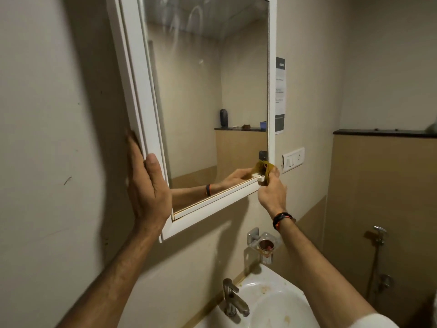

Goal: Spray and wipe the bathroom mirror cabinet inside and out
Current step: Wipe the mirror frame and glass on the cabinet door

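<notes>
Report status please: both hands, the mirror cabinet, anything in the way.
Left hand flat on mirror cabinet left edge, steadying. Right hand pinches yellow cloth at door's lower right corner. Door shut, glass streaked. Nothing in the way.

arms bare | right wrist: black-orange bands (pixel 282 219) | white sleeve (pixel 376 321)

Open wall gap between cabinet (pixel 201 204) and tap (pixel 233 300); soap holder (pixel 264 245) rightward.

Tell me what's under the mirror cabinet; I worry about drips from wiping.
Below the mirror cabinet hang a soap holder on the wall and a stained sink with a tap. The right arm covers part of the sink's rim.
</notes>
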